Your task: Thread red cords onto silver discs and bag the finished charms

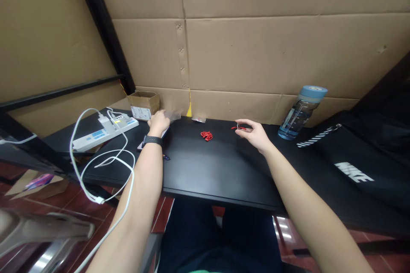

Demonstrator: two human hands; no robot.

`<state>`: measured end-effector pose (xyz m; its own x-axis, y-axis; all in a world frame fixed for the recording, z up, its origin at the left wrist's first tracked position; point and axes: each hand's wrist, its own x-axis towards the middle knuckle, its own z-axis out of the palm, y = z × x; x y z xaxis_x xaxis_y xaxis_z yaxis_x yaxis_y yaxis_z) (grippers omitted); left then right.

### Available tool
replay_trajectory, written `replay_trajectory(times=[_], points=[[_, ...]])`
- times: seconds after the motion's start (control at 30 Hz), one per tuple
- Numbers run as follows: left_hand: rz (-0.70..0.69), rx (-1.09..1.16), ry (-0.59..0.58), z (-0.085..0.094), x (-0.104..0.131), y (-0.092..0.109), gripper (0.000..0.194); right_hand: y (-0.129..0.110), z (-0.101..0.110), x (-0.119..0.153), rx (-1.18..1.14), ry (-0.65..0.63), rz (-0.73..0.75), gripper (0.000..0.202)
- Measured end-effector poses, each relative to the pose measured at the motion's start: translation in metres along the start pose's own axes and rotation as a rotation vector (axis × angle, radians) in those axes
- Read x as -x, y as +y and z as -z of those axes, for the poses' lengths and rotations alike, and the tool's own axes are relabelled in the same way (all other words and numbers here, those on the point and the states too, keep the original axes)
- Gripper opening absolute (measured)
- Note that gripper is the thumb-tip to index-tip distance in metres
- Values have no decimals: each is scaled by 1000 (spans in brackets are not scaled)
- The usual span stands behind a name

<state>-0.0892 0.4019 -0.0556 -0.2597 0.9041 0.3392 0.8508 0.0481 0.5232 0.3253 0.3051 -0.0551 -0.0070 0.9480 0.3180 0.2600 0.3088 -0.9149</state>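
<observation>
My left hand is at the back left of the black table, its fingers curled at a clear plastic bag that looks smeared by motion. The fingertips are partly hidden. Under the wrist lies a flat dark-edged object, mostly covered by the arm. My right hand is raised over the table, pinching a small silvery piece with red strands between thumb and fingers; its kind is too small to tell. Between my hands lies a small heap of tangled red pieces. Behind it is a small clear packet.
A white power strip with plugs and looping white cables lies at the left, beside an open cardboard box. On the right stand a blue-lidded water bottle and a black bag. Cardboard wall closes the back.
</observation>
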Motion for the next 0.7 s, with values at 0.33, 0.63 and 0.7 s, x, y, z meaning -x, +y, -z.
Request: replay_trajectory(times=[0.33,0.63,0.7], points=[[-36,69,433,23,8,7,41,2,1,0,5,1,14,55],[-69,1070,397,5,-7,16,66,-1,1,-1,13,2,31,54],[-71,1283,204,3,-4,26,78,-1,1,-1,18,6,39,53]])
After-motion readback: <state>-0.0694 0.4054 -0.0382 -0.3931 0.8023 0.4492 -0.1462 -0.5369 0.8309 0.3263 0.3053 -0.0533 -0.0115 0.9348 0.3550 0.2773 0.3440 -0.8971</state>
